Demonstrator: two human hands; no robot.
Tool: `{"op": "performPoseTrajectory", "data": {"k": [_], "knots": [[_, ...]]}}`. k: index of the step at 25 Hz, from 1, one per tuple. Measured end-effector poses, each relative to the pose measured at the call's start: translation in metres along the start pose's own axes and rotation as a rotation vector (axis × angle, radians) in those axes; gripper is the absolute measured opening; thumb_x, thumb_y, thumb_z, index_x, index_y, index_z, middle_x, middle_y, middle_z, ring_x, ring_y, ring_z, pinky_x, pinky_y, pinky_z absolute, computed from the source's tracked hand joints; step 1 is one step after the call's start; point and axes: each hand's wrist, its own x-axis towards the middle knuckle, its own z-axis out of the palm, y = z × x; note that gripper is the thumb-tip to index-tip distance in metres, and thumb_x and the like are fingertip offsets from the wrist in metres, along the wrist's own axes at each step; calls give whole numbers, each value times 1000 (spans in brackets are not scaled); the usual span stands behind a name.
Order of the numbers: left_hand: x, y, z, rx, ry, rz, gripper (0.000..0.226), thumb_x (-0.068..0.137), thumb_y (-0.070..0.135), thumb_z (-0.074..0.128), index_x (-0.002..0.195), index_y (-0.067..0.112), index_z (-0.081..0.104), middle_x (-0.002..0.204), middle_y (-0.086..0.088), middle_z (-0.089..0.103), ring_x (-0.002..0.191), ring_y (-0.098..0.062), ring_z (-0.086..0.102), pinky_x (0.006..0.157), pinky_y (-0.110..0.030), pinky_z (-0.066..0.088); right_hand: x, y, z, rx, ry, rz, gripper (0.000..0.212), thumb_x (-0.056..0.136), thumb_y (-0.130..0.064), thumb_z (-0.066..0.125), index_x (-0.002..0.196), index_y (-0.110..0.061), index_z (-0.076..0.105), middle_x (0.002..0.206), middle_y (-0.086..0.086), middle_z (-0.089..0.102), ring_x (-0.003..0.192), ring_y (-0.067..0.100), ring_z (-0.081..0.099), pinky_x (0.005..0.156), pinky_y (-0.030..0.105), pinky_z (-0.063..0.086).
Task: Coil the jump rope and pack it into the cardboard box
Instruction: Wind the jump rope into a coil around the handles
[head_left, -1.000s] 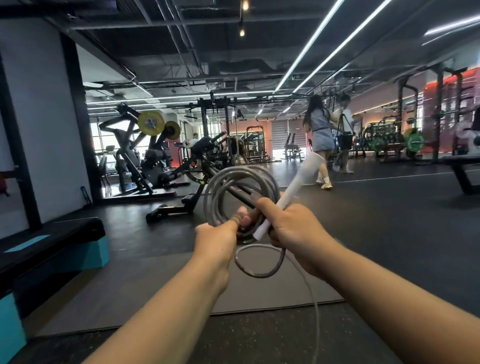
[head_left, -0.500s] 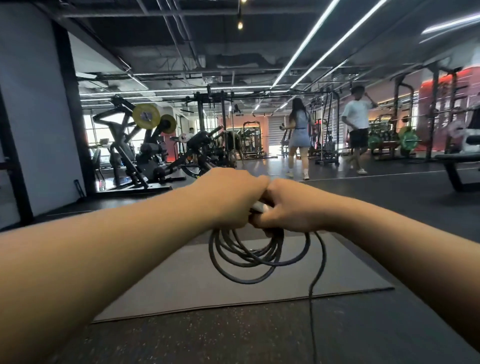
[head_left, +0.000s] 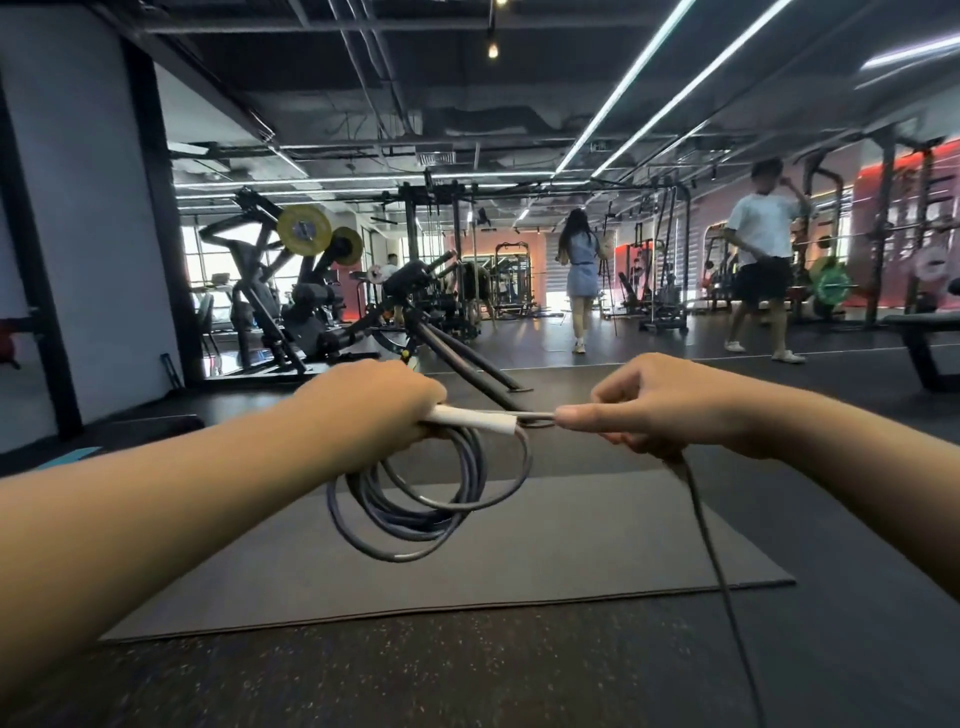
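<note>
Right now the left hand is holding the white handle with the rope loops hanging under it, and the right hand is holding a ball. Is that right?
Not quite. The left hand does hold the white handle with the rope loops hanging under it, but the head view shows the right hand pinching the rope, not a ball.

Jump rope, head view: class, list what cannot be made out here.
- Cardboard box: nowhere in the head view.
- Jump rope tail: cut off by the bottom edge; its second handle is unseen.
- White handle: its near end is hidden inside the left hand.
- Rope inside the right hand: covered by its fingers.
</note>
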Motion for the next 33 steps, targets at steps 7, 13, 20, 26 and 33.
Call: {"op": "performPoseTrajectory", "data": {"k": [7, 13, 20, 26, 33], "knots": [[-28, -59, 32, -53, -52, -555, 27, 97, 41, 54, 93, 17, 65, 73, 2, 56, 68, -22, 60, 62, -30, 51, -20, 45, -11, 59, 235, 145, 60, 83, -68, 64, 57, -17, 46, 53, 11, 37, 45, 23, 39, 47, 27, 37], [5, 13, 31, -1746, 7, -873, 34, 98, 34, 58, 69, 18, 49, 49, 3, 44, 39, -15, 40, 50, -24, 32, 19, 29, 51, 697, 117, 11, 46, 100, -53, 50, 98, -10, 65, 66, -2, 29, 55, 14, 19, 51, 31, 16], [28, 72, -1, -2424, -71, -1041, 61, 99, 59, 40, 63, 10, 51, 56, -6, 58, 46, -21, 56, 53, -31, 42, 26, 7, 118, 752, 176, -239, 64, 69, -73, 73, 117, -31, 65, 71, -16, 52, 59, 3, 38, 52, 21, 34], [35, 75, -8, -2471, -40, -1219, 79, 94, 63, 50, 39, 7, 50, 48, -8, 58, 62, -25, 56, 80, -37, 47, 30, -5, 137, 899, 438, -375, 26, 92, -10, 72, 117, -18, 70, 86, -8, 77, 72, 3, 69, 62, 18, 53], [28, 85, 7, -2528, -94, -1204, 41, 96, 55, 53, 81, 20, 68, 108, -2, 73, 111, -28, 68, 86, -36, 51, 28, -19, 148, 1141, 527, -296, 27, 89, -18, 74, 111, -4, 73, 88, 17, 77, 78, 21, 68, 59, 29, 57]]}}
